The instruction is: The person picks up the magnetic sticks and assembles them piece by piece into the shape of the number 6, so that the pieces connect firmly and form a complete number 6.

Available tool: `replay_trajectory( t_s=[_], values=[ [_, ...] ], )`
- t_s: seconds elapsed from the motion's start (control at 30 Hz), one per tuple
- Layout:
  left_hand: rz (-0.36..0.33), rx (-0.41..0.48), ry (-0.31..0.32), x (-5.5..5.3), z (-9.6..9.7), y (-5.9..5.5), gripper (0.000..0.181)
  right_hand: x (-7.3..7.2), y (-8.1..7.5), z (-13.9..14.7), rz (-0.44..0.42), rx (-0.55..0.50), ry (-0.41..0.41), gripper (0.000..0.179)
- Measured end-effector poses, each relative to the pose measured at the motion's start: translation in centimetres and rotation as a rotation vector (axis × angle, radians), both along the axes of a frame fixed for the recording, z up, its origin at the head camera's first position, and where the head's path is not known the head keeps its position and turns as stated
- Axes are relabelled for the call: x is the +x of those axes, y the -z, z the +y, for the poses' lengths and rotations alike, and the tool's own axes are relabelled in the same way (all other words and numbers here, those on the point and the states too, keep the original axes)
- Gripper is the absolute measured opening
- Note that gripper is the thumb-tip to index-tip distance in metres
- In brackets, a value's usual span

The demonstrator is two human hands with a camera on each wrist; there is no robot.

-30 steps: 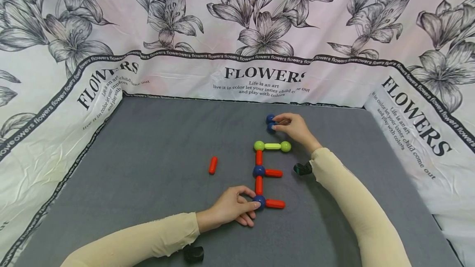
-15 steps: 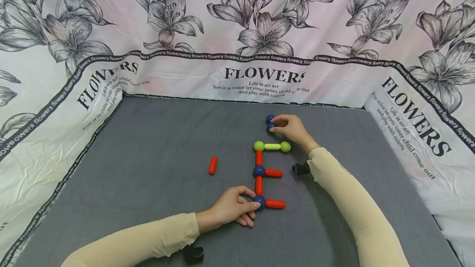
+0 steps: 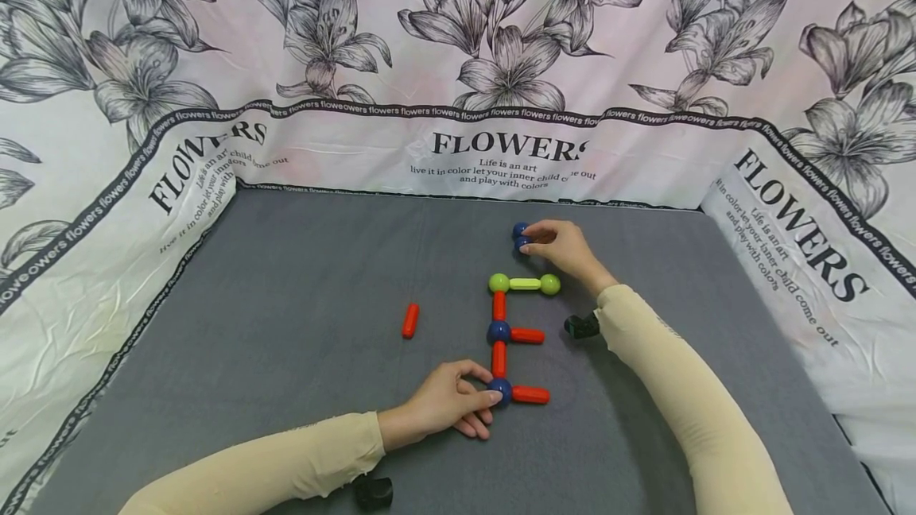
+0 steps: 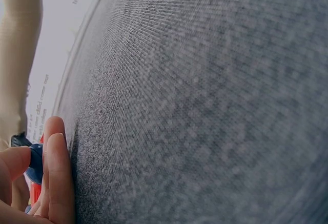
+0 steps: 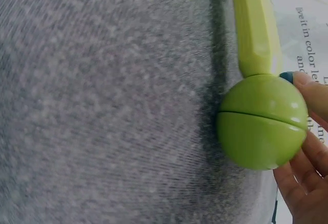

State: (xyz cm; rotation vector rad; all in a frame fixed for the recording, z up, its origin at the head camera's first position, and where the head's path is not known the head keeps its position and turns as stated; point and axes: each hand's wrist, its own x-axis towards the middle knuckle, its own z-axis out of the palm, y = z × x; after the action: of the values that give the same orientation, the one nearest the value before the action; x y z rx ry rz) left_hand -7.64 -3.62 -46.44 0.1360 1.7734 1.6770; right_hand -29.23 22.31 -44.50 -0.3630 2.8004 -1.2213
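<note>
In the head view, my left hand (image 3: 451,400) pinches a blue ball (image 3: 503,389) at the near end of a magnetic ball-and-rod figure; this blue ball (image 4: 35,165) also shows between thumb and fingers in the left wrist view. Red rods (image 3: 498,360) link it through a middle blue ball (image 3: 498,331) to a green ball (image 3: 498,283). Two red rods (image 3: 527,336) stick out rightward, and a green rod (image 3: 525,284) ends in another green ball (image 3: 549,284). Beyond the figure, my right hand (image 3: 568,249) pinches the nearer blue ball (image 3: 522,245) of two touching ones.
A loose red rod (image 3: 410,321) lies left of the figure on the grey cloth-covered table (image 3: 308,292). Floral fabric (image 3: 343,141) surrounds the table's back and sides. The green ball (image 5: 262,122) fills much of the space before the right hand in the right wrist view.
My right hand has shifted very slightly to the left, still pinching the blue ball. The left hand and the ball-and-rod figure have stayed in place.
</note>
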Motion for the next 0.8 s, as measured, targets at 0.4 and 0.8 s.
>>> replay_trajectory(
  t_s=[0.4, 0.8],
  values=[
    [0.003, -0.004, -0.001, 0.0, 0.0, 0.0, 0.036, 2.3, -2.6, 0.2, 0.043, -0.050, -0.002, 0.037],
    [0.009, -0.001, -0.001, 0.0, 0.1, 0.0, 0.037, 6.6, -4.0, 1.8, 0.081, -0.099, 0.003, 0.037]
  ],
)
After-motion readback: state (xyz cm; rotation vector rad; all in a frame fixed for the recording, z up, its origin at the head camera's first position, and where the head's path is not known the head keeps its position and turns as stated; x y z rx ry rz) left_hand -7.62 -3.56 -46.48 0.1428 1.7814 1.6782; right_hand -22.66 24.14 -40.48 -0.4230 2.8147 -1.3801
